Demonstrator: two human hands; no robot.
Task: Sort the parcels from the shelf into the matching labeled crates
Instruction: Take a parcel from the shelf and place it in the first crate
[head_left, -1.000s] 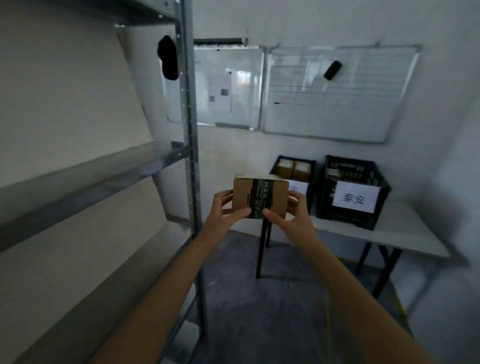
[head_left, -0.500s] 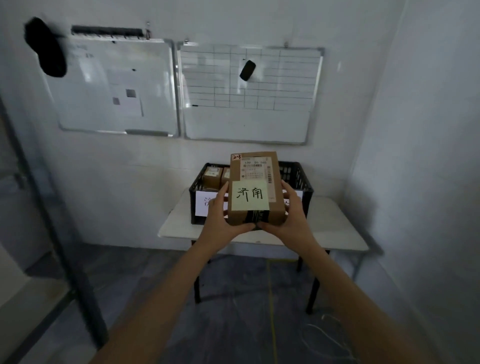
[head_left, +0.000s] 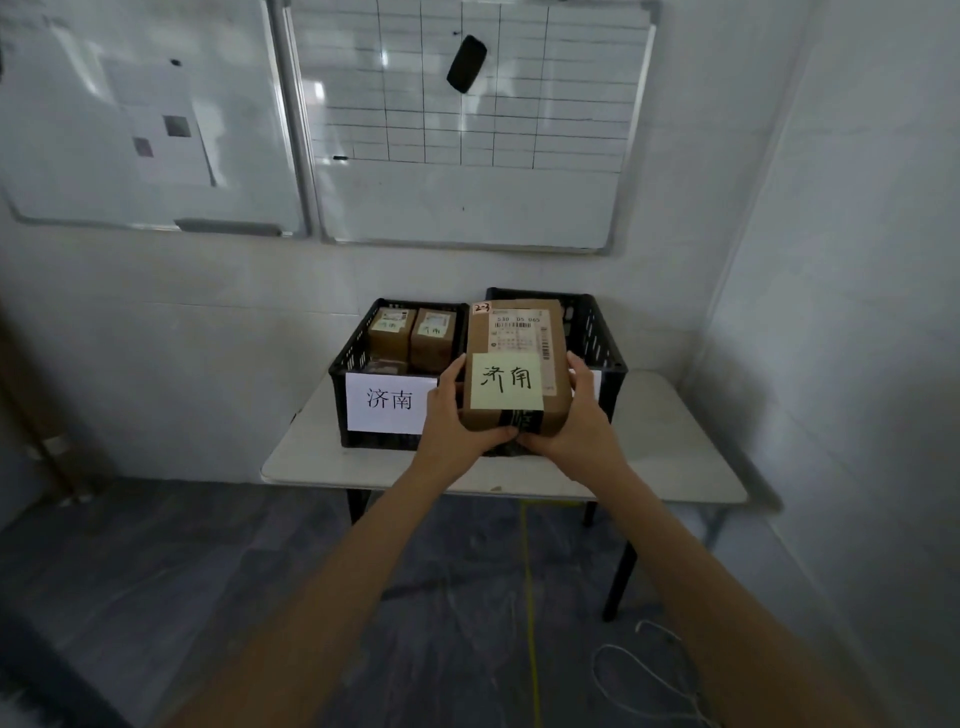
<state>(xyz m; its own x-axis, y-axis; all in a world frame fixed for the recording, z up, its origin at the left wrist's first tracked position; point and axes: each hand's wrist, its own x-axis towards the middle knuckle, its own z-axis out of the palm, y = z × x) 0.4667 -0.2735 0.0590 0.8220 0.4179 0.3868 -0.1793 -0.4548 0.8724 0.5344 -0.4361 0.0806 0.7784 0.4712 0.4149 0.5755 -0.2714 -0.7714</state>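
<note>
A brown cardboard parcel (head_left: 514, 332) with a shipping label and a yellow note reading 济南 is held up in front of me. My left hand (head_left: 452, 421) grips its left side and my right hand (head_left: 576, 421) grips its right side, thumbs on the near face. Behind it on a white table (head_left: 670, 447) stand two black crates. The left crate (head_left: 358, 358) bears a white label 济南 and holds several brown parcels (head_left: 410, 338). The right crate (head_left: 597, 338) is mostly hidden by the held parcel; its label cannot be read.
Two whiteboards (head_left: 467, 130) hang on the wall above the table, one with a black eraser (head_left: 466, 63). A white wall closes the right side. A yellow cord (head_left: 530, 597) and a white cable (head_left: 654, 670) lie on the grey floor under and beside the table.
The view has swung from the metal shelf to the table and come closer. The parcel was turned label side up and now sits in front of the crates, still in both hands.
</note>
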